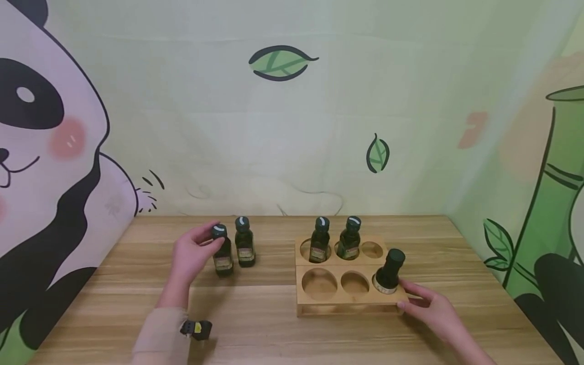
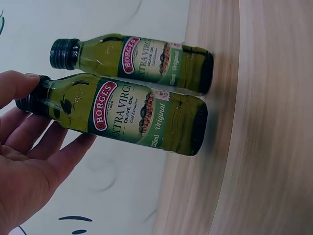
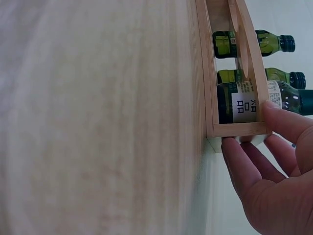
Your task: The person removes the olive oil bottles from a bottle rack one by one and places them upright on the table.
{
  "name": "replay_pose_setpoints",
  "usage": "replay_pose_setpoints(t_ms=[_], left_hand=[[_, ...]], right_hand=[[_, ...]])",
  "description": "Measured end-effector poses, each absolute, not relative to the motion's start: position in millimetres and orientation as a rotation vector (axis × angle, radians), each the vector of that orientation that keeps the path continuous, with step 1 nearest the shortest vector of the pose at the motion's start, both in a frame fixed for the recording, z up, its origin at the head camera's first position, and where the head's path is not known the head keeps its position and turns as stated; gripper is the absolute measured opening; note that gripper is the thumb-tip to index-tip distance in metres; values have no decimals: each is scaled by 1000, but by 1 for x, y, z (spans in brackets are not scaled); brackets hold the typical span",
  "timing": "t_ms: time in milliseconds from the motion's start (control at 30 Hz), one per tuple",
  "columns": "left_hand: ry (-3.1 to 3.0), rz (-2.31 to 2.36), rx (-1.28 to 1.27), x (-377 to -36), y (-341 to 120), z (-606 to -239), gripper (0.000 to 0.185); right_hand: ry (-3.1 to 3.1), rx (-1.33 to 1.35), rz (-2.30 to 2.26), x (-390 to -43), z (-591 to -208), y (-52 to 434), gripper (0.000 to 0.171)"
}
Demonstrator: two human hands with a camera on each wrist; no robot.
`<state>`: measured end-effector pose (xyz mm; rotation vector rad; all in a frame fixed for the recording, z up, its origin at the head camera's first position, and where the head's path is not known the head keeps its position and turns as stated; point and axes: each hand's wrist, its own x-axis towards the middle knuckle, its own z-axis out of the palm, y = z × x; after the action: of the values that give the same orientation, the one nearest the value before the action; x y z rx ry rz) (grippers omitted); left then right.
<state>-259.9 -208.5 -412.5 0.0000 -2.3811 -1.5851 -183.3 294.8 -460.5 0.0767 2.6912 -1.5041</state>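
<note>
My left hand [image 1: 193,253] pinches the dark cap of an olive oil bottle [image 2: 132,112] between thumb and fingers. Whether that bottle's base touches the table cannot be told. Close behind it stands a second olive oil bottle [image 1: 245,248], upright on the wood. To the right, a wooden bottle rack [image 1: 317,299] has its right front corner gripped by my right hand [image 1: 433,309]. In the right wrist view, the thumb lies on the rack's top board, with fingers [image 3: 242,164] against its end. Beside that hand, a dark bottle [image 1: 390,271] sits in the front right hole.
Two more olive oil bottles, one on the left [image 1: 320,241] and one in the middle [image 1: 349,238], stand in the rack's back row. The wooden table [image 1: 255,324] ends at a printed cloth backdrop [image 1: 205,126].
</note>
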Motion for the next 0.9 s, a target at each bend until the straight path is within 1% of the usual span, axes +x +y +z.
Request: replay_pose_setpoints(t_ms=[367, 900], left_hand=[[-2377, -1618, 15, -272, -217, -413, 47], [-2406, -1616, -24, -280, -223, -414, 46]], right_hand=[[2688, 88, -1487, -183, -460, 294, 65], [2687, 75, -1487, -184, -460, 295, 65]])
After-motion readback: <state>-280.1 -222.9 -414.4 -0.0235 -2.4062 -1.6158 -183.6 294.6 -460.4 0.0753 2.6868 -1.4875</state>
